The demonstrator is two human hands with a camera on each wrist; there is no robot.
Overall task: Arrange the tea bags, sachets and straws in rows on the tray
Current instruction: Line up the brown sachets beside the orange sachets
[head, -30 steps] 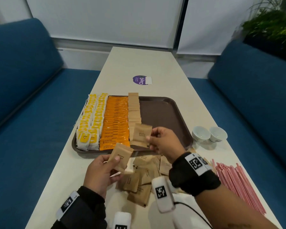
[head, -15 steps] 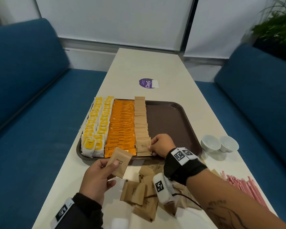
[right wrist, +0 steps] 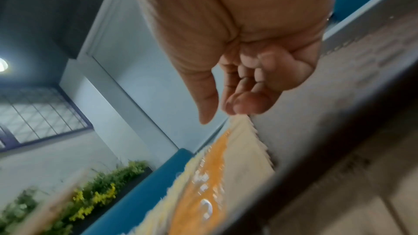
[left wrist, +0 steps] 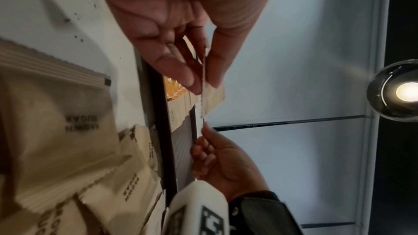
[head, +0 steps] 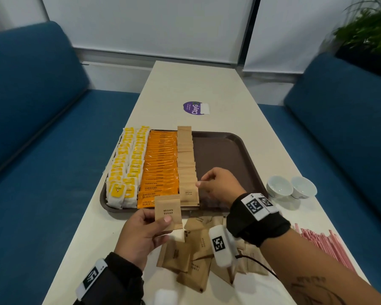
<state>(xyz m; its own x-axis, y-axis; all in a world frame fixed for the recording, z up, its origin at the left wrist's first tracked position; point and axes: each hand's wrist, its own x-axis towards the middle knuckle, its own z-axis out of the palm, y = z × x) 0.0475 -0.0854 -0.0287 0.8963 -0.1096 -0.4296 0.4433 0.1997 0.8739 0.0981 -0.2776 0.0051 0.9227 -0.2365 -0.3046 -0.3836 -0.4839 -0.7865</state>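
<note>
Here, left hand [head: 141, 235] grip pinching brown sugar sachet [head: 168, 211], right hand [head: 220, 183] grip loosely curled, released, over tray [head: 224, 150].

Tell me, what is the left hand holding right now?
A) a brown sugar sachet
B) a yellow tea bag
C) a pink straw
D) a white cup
A: the left hand pinches a tan brown sugar sachet printed "BROWN SUGAR", held just in front of the tray.

Long white table [head: 198, 84] between blue benches [head: 31, 102]; white wall panels [head: 141, 25]; plant [head: 370, 29], possibly a planter, far right.
</note>
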